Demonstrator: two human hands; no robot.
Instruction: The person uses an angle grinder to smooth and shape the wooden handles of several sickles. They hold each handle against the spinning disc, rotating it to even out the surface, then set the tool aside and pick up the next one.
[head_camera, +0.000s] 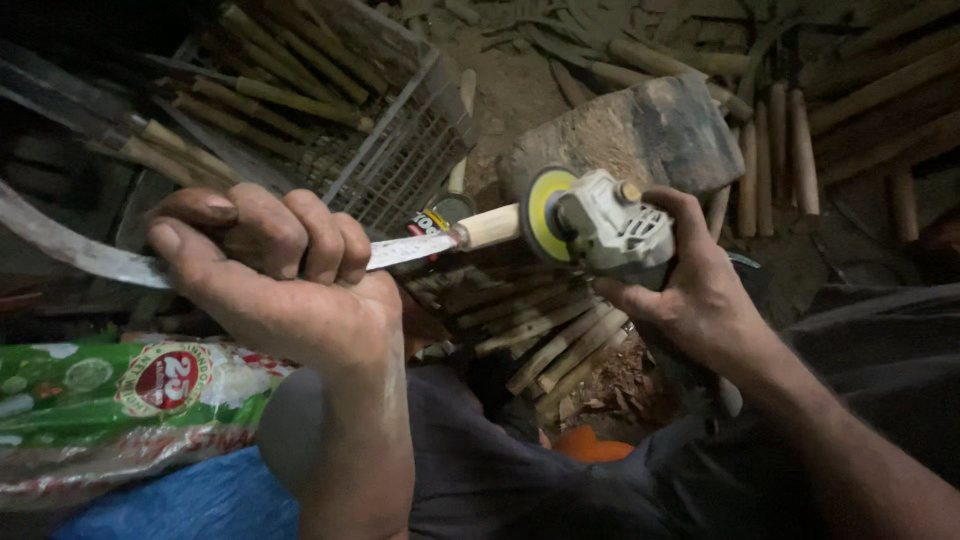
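In front of the big grey-brown stone block (640, 135), the right hand (690, 290) is clamped around a pale grey handheld angle grinder (615, 225), its yellow-backed disc (545, 215) turned toward the left hand. The left hand (275, 270) is closed tight on the flat steel blade of a long curved knife (70, 250), probably to hold the light round wooden handle (490, 227) steady with its end against the disc. That handle looks pale, smooth and freshly cut; the blade is dull and worn. Left of the block stands a wire crate (400, 150) of bamboo sticks (270, 95); below it lie more cut sticks (550, 345).
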